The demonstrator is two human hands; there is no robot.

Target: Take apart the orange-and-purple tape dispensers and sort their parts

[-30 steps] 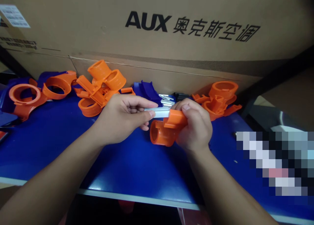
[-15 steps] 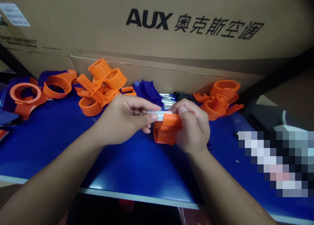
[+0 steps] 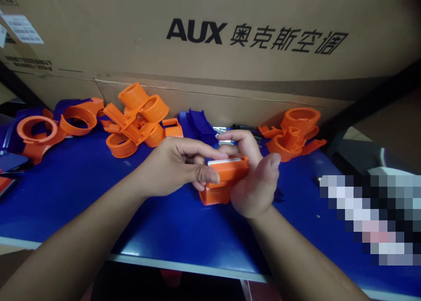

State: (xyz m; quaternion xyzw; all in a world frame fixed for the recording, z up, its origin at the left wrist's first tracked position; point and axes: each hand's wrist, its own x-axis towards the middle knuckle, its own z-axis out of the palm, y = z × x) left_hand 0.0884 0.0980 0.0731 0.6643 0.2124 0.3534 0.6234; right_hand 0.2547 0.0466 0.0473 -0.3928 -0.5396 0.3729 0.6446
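Observation:
An orange plastic tape dispenser (image 3: 232, 171) is held above the table, its round hub (image 3: 215, 196) hanging beneath. A thin silvery blade strip (image 3: 219, 162) lies along its top edge, mostly inside the orange slot. My left hand (image 3: 177, 165) pinches the dispenser's left end between thumb and fingers. Against the right end rests the palm of my right hand (image 3: 255, 182), its thumb raised away and its fingers stretched out behind. Beyond the right fingers lie more metal strips (image 3: 221, 130), partly hidden.
Orange dispenser parts (image 3: 134, 121) are piled at the back left, others (image 3: 292, 134) at the back right. Blue plastic pieces (image 3: 197, 123) lie between. More orange and blue dispensers (image 3: 39, 130) sit far left. A large cardboard box (image 3: 131, 38) stands behind the blue table (image 3: 158, 235).
The silvery strip has gone further right into the orange dispenser. My left fingers have shifted onto the dispenser. My right hand has loosened its grip, with the thumb lifted and palm at the end.

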